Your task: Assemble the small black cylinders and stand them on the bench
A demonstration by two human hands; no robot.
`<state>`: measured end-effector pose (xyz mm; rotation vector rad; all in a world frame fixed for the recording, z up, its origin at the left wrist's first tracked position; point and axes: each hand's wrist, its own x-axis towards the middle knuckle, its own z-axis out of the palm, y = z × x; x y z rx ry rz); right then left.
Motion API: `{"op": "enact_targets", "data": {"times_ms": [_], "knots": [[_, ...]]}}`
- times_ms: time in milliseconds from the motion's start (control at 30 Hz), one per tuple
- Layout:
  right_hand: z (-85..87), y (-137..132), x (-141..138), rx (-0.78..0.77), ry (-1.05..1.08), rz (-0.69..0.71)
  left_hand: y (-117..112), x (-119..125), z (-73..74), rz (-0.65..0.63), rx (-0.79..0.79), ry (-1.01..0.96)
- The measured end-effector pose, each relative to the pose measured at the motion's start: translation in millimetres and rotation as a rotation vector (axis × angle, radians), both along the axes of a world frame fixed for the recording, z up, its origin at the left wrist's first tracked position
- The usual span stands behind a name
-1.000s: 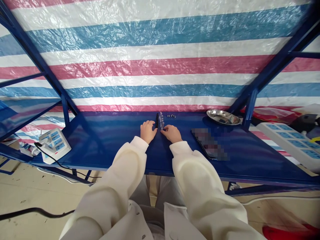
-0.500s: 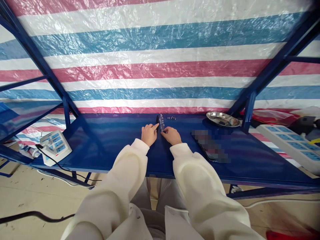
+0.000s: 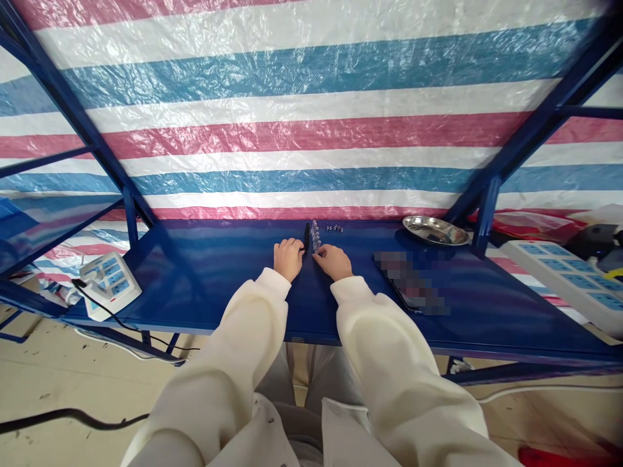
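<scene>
A line of small black pieces [image 3: 307, 235] runs away from me across the middle of the blue table. Right beside it is a line of small clear, see-through pieces [image 3: 315, 232], too small for me to tell their kind. My left hand [image 3: 288, 258] rests at the near end of the black line, fingers curled, thumb and fingertips closed on a black piece there. With thumb and index finger, my right hand [image 3: 335, 263] pinches the nearest clear piece. Several small shiny metallic pieces [image 3: 334, 229] lie just right of the clear line.
A phone-like dark slab [image 3: 409, 285], partly blurred out, lies right of my right hand. Behind it stands a round metal tray [image 3: 435, 231]. White power strips sit at the left [image 3: 109, 285] and right [image 3: 567, 279] ends. Blue frame posts and a striped sheet [image 3: 311, 143] bound the table.
My left index finger, stretched toward the clear line before, has drawn back and curled at the black line's near end. My right hand stays at the clear line's near end.
</scene>
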<state>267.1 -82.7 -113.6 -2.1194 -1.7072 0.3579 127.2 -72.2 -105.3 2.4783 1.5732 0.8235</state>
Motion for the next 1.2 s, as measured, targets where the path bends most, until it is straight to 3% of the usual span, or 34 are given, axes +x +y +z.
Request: {"op": "enact_targets", "data": {"times_ms": [333,733,967,1200], "knots": [[1.4,-4.8,-0.6,0.029,-0.052,0.062,2.0,-1.5,5.6,0.026,-0.042,-0.322],[7.0,-7.7,-4.1,0.033,-0.086,0.051,1.9,-2.0,3.9,0.047,0.025,-0.335],[4.7,-8.0,-4.7,0.057,-0.118,0.113,0.3,-1.8,6.2,-0.040,0.048,-0.359],[2.6,-6.8,-6.5,0.223,-0.013,0.166,5.3,-0.3,-1.7,-0.142,0.037,-0.424]]}}
